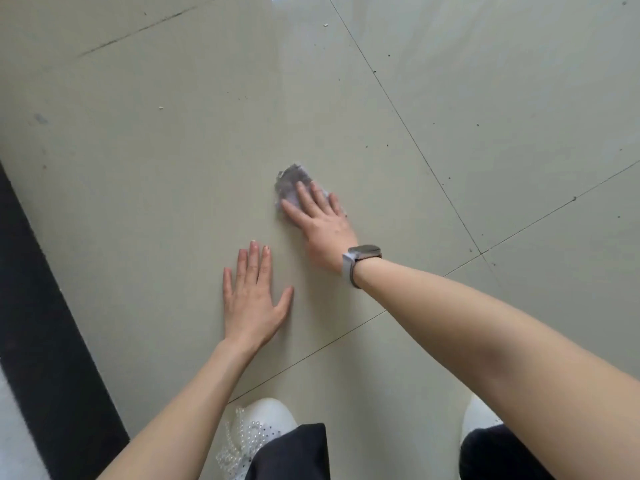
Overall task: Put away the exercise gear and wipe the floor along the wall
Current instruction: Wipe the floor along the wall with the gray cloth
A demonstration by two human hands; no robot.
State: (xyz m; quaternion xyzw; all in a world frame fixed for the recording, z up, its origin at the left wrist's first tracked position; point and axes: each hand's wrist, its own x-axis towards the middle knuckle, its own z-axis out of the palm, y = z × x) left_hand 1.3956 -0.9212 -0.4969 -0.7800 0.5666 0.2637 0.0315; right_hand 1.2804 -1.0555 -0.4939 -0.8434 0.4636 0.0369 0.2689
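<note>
Head view: right hand (320, 220) lay flat, fingers straight, pressing grey cloth (292, 183) onto tile floor (450, 98) for wiping. Left hand (254, 299), at seven o'clock from cloth, fingers spread, empty, braced crouch. Specks remained at twelve o'clock.

A small crumpled grey-lilac cloth (292, 183) is lying bunched on the glossy pale grey-green tiled floor (173, 168), around the middle of the scene, its near right part lying under straight fingers. Dark specks are dotting the tiles.
</note>
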